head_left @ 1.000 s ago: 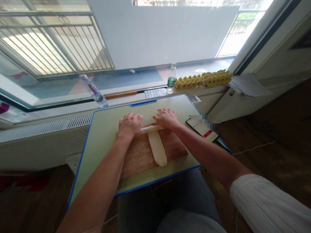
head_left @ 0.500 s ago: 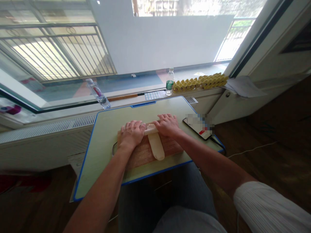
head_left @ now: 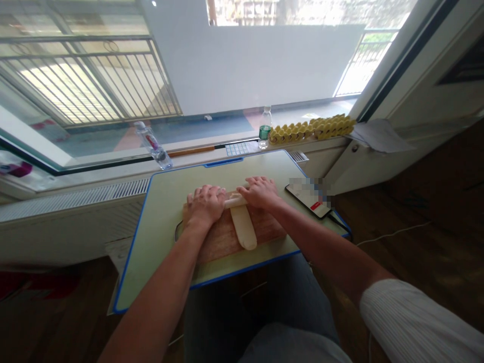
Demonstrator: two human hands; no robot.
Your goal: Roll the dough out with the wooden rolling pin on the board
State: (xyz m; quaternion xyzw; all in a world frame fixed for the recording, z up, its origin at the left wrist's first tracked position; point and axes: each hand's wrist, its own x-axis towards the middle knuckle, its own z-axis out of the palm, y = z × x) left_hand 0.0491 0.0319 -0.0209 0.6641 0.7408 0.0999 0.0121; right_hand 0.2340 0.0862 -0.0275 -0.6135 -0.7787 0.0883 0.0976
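Observation:
A white rolling pin (head_left: 235,202) lies across a strip of pale dough (head_left: 245,229) near the far end of the strip. My left hand (head_left: 207,202) is over the pin's left part, fingers curved forward around it. Over the right part rests my right hand (head_left: 260,191) in the same way. Only the middle of the pin shows between the hands. Beneath the dough is a wooden cutting board (head_left: 217,239), and the strip's rounded near end reaches the board's front edge.
The board is on a small pale green table (head_left: 151,262) with a blue rim. To the right lies a phone (head_left: 308,199) with a cable. Two plastic bottles (head_left: 153,145), yellow egg trays (head_left: 312,128) and a wooden stick (head_left: 192,151) are on the windowsill.
Both hands and the rolling pin have barely moved; slightly more of the pin shows between the hands. The dough strip looks the same.

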